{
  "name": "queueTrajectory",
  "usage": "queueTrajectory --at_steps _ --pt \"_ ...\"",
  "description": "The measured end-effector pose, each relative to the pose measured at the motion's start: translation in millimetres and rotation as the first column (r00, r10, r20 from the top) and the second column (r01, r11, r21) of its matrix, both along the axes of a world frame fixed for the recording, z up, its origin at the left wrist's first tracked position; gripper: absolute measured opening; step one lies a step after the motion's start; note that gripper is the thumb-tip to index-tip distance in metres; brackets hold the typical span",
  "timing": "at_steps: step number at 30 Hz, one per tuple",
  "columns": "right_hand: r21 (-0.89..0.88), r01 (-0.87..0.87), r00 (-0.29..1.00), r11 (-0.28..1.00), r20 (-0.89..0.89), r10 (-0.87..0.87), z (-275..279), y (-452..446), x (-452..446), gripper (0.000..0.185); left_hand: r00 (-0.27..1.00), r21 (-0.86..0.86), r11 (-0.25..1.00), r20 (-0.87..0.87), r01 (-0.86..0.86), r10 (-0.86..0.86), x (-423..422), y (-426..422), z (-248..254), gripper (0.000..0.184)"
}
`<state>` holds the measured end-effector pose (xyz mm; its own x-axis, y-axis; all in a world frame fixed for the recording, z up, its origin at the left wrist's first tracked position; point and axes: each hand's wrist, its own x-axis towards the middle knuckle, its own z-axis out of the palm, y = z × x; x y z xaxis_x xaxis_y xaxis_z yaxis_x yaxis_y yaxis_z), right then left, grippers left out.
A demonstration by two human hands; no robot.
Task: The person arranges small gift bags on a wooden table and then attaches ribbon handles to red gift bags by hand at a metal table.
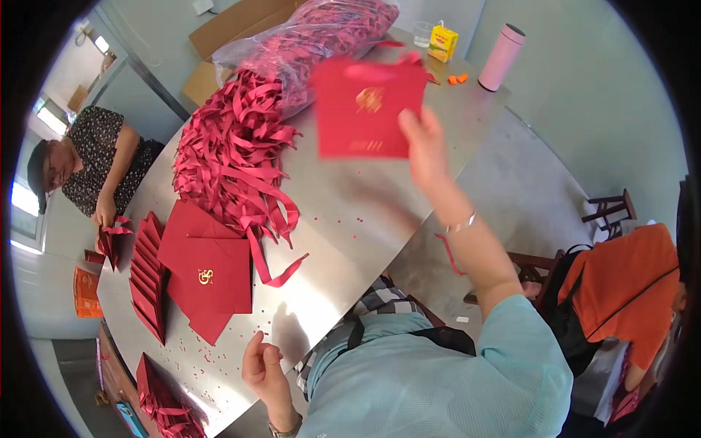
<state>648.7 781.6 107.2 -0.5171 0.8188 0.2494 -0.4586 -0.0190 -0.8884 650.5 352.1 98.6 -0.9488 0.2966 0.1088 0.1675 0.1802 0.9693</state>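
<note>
My right hand (423, 142) grips a red gift bag (369, 109) by its right edge, holding it raised over the far part of the table. The bag carries a gold emblem, and red ribbon shows along its top; motion blurs it slightly. Near the table's front edge, my left hand (264, 369) is empty, its fingers loosely bent and apart. Beyond it lie flat red bags (226, 270), the top one with a gold emblem. A fanned stack of red bags (148, 277) stands to their left. Red ribbons (226, 153) form a large heap behind them.
A plastic sack (321, 36) of ribbons lies behind the heap. A pink bottle (502, 57), a yellow carton (442, 42) and a cup (422, 33) stand at the far end. A co-worker (95, 160) handles a red bag at left; another person (621, 285) is at right.
</note>
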Motion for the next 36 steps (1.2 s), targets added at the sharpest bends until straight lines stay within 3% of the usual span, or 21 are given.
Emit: queueTrajectory --at_steps 2,4,5,6,7,8,9,11,12,14,16,18,19,20,22,24,25,29,31,34,36 --pt "-0.096 0.098 0.995 0.991 0.012 -0.097 -14 56 -20 0.03 1.0 -0.032 0.999 -0.003 -0.03 0.03 1 -1 -6 0.027" --pt "-0.063 0.156 0.965 0.986 0.222 -0.138 -49 111 -37 0.033 0.994 -0.127 0.986 -0.019 -0.106 0.105 -1 -6 -10 0.028" --pt "0.018 0.128 0.902 0.992 0.415 -0.124 -83 153 -41 0.042 0.99 -0.136 0.981 0.002 -0.137 0.139 0 -7 -11 0.029" --pt "0.285 0.224 0.609 0.932 0.705 -0.362 -85 162 -34 0.05 0.987 -0.128 0.979 0.007 -0.161 0.164 1 -8 -12 0.029" --pt "0.718 0.367 0.574 0.592 0.326 -0.751 -105 160 -32 0.057 0.982 -0.117 0.976 0.006 -0.185 0.187 0 -10 -14 0.029" --pt "0.638 0.35 0.429 0.686 0.542 -0.723 -98 156 -27 0.062 0.991 -0.192 0.973 -0.022 -0.131 0.129 -2 -18 -16 0.029" --pt "0.507 0.338 0.549 0.793 0.579 -0.603 -79 135 -23 0.064 0.987 -0.212 0.964 -0.035 -0.161 0.157 -4 -20 -17 0.029" --pt "0.48 0.473 0.6 0.739 0.439 -0.669 -93 124 -27 0.051 0.969 -0.212 0.945 -0.074 -0.247 0.236 -15 -20 -14 0.027" --pt "0.478 0.447 0.62 0.757 0.445 -0.647 -90 105 -30 0.051 0.957 -0.224 0.934 -0.14 -0.28 0.253 -24 -19 -11 0.025" --pt "0.416 0.138 0.907 0.899 0.312 -0.283 -59 47 -34 0.04 0.938 -0.256 0.916 -0.238 -0.309 0.25 -46 -14 -2 0.025" --pt "0.492 -0.149 0.891 0.858 0.444 -0.099 -42 -22 -41 0.035 0.883 -0.337 0.874 -0.429 -0.351 0.189 -76 -11 -3 0.03" --pt "0.403 -0.458 0.832 0.793 0.509 0.222 -38 -87 -47 0.033 0.736 -0.399 0.756 -0.658 -0.519 0.159 -110 -6 -7 0.034" --pt "0.677 -0.465 0.875 0.571 0.45 0.179 -27 -119 -50 0.031 0.737 -0.4 0.751 -0.656 -0.526 0.166 -127 -6 -8 0.034" --pt "0.77 -0.549 0.833 0.326 0.469 0.294 -34 -133 -56 0.028 0.731 -0.429 0.713 -0.661 -0.554 0.171 -142 -7 -9 0.034" --pt "0.859 -0.5 0.787 -0.107 0.503 0.357 -37 -160 -60 0.027 0.735 -0.458 0.68 -0.654 -0.572 0.179 -156 -6 -7 0.035" --pt "0.793 -0.598 0.758 -0.116 0.606 0.241 -26 -182 -56 0.022 0.827 -0.665 0.563 -0.558 -0.492 0.064 -165 -5 4 0.038" --pt "0.727 -0.679 0.715 -0.108 0.687 0.128 -22 -187 -52 0.018 0.812 -0.648 0.586 -0.583 -0.486 0.027 -173 -7 -1 0.038" --pt "0.722 -0.684 0.715 -0.105 0.692 0.099 -28 -194 -39 0.013 0.841 -0.657 0.623 -0.541 -0.425 0.003 -178 -4 10 0.033" --pt "0.488 -0.821 0.571 0.298 0.721 0.392 -11 -197 -27 0.012 0.785 -0.55 0.699 -0.619 -0.456 0.025 -174 -3 15 0.025" --pt "0.535 -0.804 0.594 0.258 0.705 0.388 41 -190 1 0.011 0.88 -0.549 0.772 -0.474 -0.32 0.028 -159 -16 35 0.02" --pt "0.546 -0.805 0.593 0.233 0.718 0.364 53 -182 16 0.011 0.857 -0.571 0.75 -0.515 -0.333 -0.012 -149 -29 42 0.017"
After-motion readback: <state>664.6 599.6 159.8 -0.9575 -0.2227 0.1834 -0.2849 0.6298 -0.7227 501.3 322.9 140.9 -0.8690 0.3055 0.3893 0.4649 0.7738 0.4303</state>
